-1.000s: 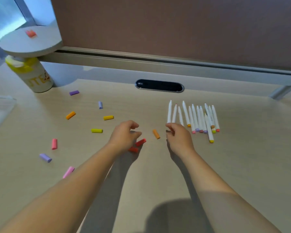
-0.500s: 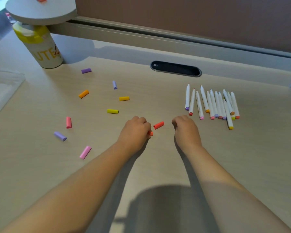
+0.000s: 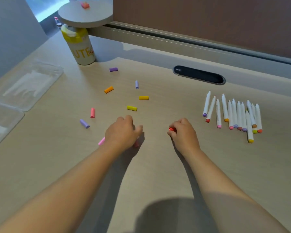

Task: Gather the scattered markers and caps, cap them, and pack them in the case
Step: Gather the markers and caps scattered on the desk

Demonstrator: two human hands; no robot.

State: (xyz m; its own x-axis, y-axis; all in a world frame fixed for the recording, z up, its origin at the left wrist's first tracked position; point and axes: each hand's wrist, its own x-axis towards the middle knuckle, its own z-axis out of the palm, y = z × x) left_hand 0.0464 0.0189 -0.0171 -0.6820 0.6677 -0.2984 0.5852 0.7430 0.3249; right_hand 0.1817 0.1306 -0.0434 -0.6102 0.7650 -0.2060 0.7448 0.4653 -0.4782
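My right hand [image 3: 183, 133] is curled on the desk and pinches a red cap [image 3: 171, 129] at its fingertips. Further left, my left hand [image 3: 123, 132] is curled too, with a reddish cap [image 3: 136, 144] showing under its palm. A pink cap [image 3: 101, 141] peeks out behind the left wrist. Several loose caps lie beyond the hands: yellow [image 3: 131, 108], yellow [image 3: 143, 98], orange [image 3: 108, 89], lilac [image 3: 137, 84], purple [image 3: 113, 69], coral [image 3: 92, 112] and lilac [image 3: 84, 123]. Several uncapped white markers [image 3: 233, 115] lie side by side at the right. The clear plastic case [image 3: 45, 84] lies open at the far left.
A white and yellow bottle [image 3: 81, 46] stands at the back left under a round grey shelf [image 3: 86, 14]. A dark cable slot [image 3: 198, 75] is set into the desk in front of the brown partition [image 3: 208, 19].
My right hand left the markers and picked up the red cap that lay between the hands. My left hand closed over the other red cap. The view swung left, bringing the case into sight.
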